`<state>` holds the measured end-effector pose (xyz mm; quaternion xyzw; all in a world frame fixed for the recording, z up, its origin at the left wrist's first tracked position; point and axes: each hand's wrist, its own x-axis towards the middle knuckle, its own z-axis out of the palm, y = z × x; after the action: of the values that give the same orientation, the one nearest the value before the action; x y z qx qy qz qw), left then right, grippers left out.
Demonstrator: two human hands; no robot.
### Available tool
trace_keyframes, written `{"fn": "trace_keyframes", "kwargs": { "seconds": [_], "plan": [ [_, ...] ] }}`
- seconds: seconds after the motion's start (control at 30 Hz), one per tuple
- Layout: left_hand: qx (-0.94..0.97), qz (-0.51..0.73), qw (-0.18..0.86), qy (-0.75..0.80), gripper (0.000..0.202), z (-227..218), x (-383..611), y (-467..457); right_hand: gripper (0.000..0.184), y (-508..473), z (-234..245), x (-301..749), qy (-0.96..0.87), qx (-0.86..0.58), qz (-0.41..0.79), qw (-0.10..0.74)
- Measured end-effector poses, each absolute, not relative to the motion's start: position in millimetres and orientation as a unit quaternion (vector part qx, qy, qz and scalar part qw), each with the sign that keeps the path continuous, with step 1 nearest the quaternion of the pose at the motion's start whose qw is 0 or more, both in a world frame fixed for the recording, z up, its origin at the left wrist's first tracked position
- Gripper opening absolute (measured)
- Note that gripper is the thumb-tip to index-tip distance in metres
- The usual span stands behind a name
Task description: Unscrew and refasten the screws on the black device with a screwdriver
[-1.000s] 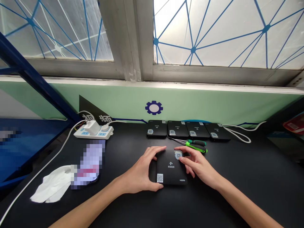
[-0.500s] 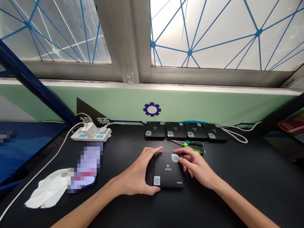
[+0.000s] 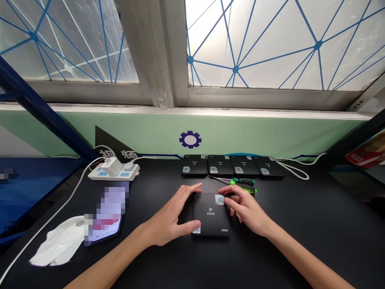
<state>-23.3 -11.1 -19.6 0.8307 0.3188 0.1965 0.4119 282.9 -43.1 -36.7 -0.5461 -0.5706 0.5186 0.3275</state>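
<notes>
A flat black set-top box [image 3: 210, 220] lies on the table in front of me, with a QR sticker at its near left corner, a silvery label at its far right corner and HDMI printed on it. My left hand [image 3: 170, 218] is spread at its left side, thumb over the near left corner and partly covering the QR sticker, fingers stretched toward the far edge. At the far right corner, the bent fingers of my right hand [image 3: 245, 206] hold the box, a fingertip beside the silvery label.
Several similar black boxes [image 3: 219, 165] stand in a row along the wall. Two green-handled screwdrivers [image 3: 243, 186] lie before them. To the left are a power strip [image 3: 128, 173] with plugs, a phone [image 3: 104, 230], white tissue [image 3: 60, 243] and a white cable [image 3: 72, 196].
My left thumb has shifted from the box's near edge up onto its corner, covering part of the QR sticker. My right hand keeps its place on the box. The view has shifted slightly.
</notes>
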Motion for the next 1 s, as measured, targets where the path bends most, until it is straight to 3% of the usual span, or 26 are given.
{"fn": "trace_keyframes", "kwargs": {
  "seconds": [0.3, 0.5, 0.77, 1.0],
  "plan": [
    [0.883, 0.178, 0.309, 0.304, 0.106, -21, -16, -18, 0.050, -42, -37, 286, -0.597, -0.534, 0.510, 0.314],
    [0.895, 0.164, 0.294, 0.292, 0.116, -21, -15, -18, 0.044, -43, -37, 285, -0.630, -0.537, 0.471, 0.304],
    [0.886, 0.180, 0.308, 0.296, 0.129, -25, -15, -19, 0.023, -40, -32, 287, -0.679, -0.612, 0.205, 0.349],
    [0.815, 0.333, 0.369, 0.297, 0.129, -21, -18, -23, 0.031, -24, -44, 313, -0.698, -0.639, 0.047, 0.320]
  ]
}}
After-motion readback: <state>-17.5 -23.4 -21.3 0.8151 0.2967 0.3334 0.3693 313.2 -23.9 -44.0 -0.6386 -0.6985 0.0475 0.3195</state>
